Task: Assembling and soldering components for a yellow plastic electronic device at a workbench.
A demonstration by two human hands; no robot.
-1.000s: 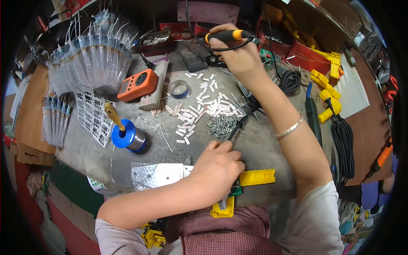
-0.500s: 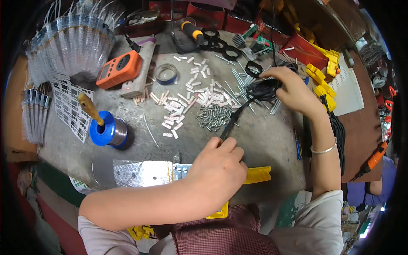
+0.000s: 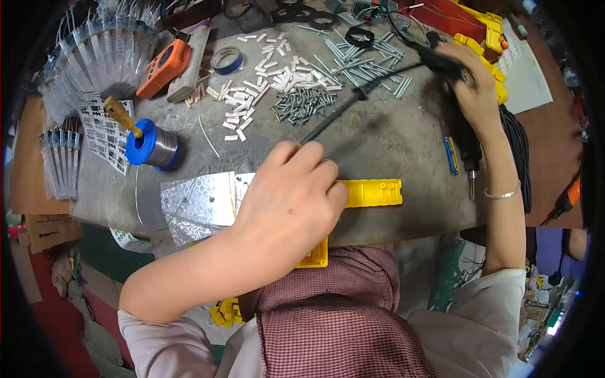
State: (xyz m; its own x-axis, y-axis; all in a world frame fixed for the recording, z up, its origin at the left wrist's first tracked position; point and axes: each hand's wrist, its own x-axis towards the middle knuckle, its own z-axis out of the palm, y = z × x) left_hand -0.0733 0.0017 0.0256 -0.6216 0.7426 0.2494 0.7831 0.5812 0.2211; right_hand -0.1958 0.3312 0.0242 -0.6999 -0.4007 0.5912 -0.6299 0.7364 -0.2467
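Observation:
Near the front edge of the bench, my left hand (image 3: 293, 192) is closed around the end of a black cable (image 3: 331, 116). A yellow plastic casing (image 3: 375, 193) runs out from under that hand to the right, and another yellow part (image 3: 315, 257) shows below it. The palm hides how these parts meet. To its left lies a clear bubble-wrap sleeve (image 3: 198, 205) over a silvery piece. Farther off at the right, my right hand (image 3: 472, 82) grips the bunched black cable coil (image 3: 439, 62). Between both hands the cable stretches in a slanting line over the bench.
Small screws (image 3: 302, 104), white pieces (image 3: 236, 113) and metal rods (image 3: 365, 63) lie beyond the cable. At left stand a blue solder spool (image 3: 142, 148) and an orange multimeter (image 3: 162, 69). A black screwdriver-like tool (image 3: 471, 157) and a blue-yellow tool (image 3: 451, 154) lie at right.
My right hand has moved right and away with the coil, drawing the cable straighter. My left hand keeps its hold. The head view has shifted, so the bench sits higher in the picture.

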